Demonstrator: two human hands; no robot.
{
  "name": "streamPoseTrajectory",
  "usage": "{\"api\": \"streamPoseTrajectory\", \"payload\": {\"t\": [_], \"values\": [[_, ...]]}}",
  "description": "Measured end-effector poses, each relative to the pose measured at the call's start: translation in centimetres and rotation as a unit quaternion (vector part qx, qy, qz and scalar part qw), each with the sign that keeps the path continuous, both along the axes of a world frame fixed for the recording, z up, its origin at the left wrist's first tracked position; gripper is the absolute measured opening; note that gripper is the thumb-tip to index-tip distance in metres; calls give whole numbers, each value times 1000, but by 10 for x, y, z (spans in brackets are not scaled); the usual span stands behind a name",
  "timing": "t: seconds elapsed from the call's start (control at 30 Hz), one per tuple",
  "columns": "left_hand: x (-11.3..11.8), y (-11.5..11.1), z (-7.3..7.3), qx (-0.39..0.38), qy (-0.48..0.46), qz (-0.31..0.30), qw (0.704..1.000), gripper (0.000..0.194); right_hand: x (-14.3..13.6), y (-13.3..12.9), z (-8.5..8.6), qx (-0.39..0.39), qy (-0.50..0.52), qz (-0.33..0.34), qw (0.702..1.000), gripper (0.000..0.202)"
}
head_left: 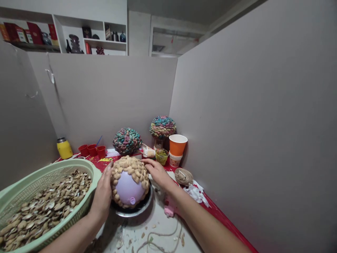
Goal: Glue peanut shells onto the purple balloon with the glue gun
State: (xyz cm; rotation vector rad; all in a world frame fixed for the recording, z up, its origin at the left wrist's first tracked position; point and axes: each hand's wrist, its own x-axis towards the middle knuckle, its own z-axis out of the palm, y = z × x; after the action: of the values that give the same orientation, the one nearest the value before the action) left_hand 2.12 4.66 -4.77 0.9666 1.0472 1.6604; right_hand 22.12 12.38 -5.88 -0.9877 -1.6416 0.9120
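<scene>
A lilac balloon [129,188] sits in a dark bowl with a metal rim [129,214], its knot facing me. Peanut shells [130,163] cover its top and sides, leaving a bare patch at the front. My left hand [104,188] lies along the shell-covered left side, fingers together and pointing away from me. From the right, my right hand [156,171] reaches over with its fingertips on the upper right of the shells. Between them the two hands hold the balloon. Close by my left arm is a green basket [96,174] of loose peanut shells [50,207].
Behind the balloon stand two colourfully painted shell balls [127,141], stacked paper cups [177,147], small red cups [92,150] and a yellow jar [64,149]. Twine [183,176] and crumpled white tissue [196,194] lie at the right. Grey partitions [252,116] enclose the table.
</scene>
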Motion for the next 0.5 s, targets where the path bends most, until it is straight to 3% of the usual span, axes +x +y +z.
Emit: {"api": "streamPoseTrajectory", "payload": {"t": [0.2,0.4,0.5], "values": [[5,-12,9,-36,80,58,994,37,2,0,3,-5,-74,6,997,25],[-3,-16,-7,-30,260,40,964,65,43,-21,33,-16,-194,-16,981,27],[-8,-20,-17,-19,306,30,951,70,72,-44,37,-36,-285,-39,957,24]]}}
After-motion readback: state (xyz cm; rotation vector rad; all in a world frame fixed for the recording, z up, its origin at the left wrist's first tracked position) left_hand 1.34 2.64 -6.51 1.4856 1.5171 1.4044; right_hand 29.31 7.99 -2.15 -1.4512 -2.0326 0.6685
